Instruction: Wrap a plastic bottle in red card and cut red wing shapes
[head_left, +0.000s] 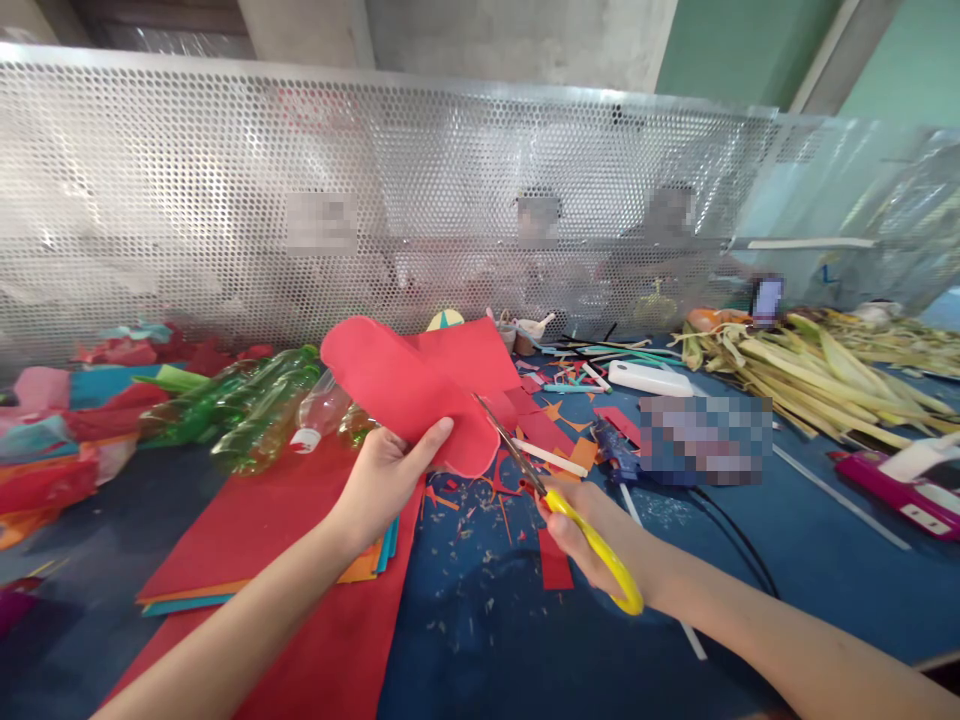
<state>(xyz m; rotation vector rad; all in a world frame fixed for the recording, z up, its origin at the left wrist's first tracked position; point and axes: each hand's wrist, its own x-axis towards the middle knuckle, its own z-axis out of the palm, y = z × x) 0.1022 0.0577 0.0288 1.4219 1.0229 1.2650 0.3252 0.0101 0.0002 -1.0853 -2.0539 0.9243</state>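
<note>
My left hand (386, 480) pinches the lower edge of a red paper sheet (420, 385) with a rounded cut outline, holding it up above the blue table (780, 550). My right hand (592, 530) grips yellow-handled scissors (559, 505); their blades point up and left, with the tips at the paper's right edge. Small paper scraps (465, 510) lie scattered on the table under both hands.
A stack of red, orange and teal sheets (255, 545) lies under my left arm. Green plastic bottles (247, 410) lie to the left, dried leaf strips (825, 370) at the right, a pink tool (900, 485) far right. A perforated metal screen (375, 190) stands behind, with people beyond it.
</note>
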